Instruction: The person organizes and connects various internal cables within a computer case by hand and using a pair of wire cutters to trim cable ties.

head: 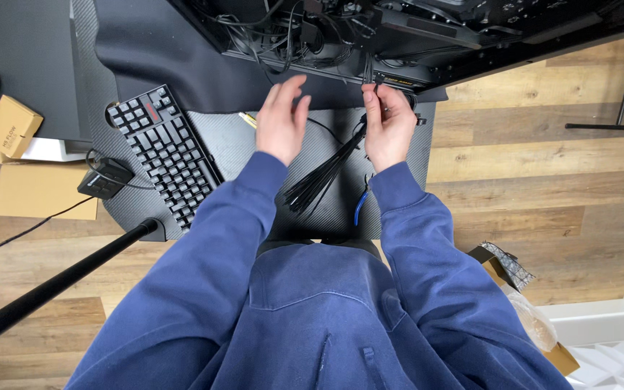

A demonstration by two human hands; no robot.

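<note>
Blue hoodie sleeves (218, 238) fill the bottom of the view, both arms reaching forward over a dark carbon-pattern mat (240, 141) laid on the wooden floor (543, 180). At the mat's far edge the right hand (388, 123) pinches a thin black cable tie (367, 76) between thumb and fingertips, holding it upright just below the open computer case (413, 36), whose tangle of black cables (290, 36) hangs close above. Beside it, the left hand (282, 115) hovers with its fingers loosely spread, holding nothing and touching nothing. Under and between the wrists lies a bundle of black cable ties (323, 177), fanned out on the mat, with blue-handled cutters (360, 204) just beside the right sleeve (only the handles show clearly). To the left a black keyboard (164, 159) sits at an angle on the mat, a small black box (105, 178) near its corner. Farther left rests a small cardboard box (11, 125).
</note>
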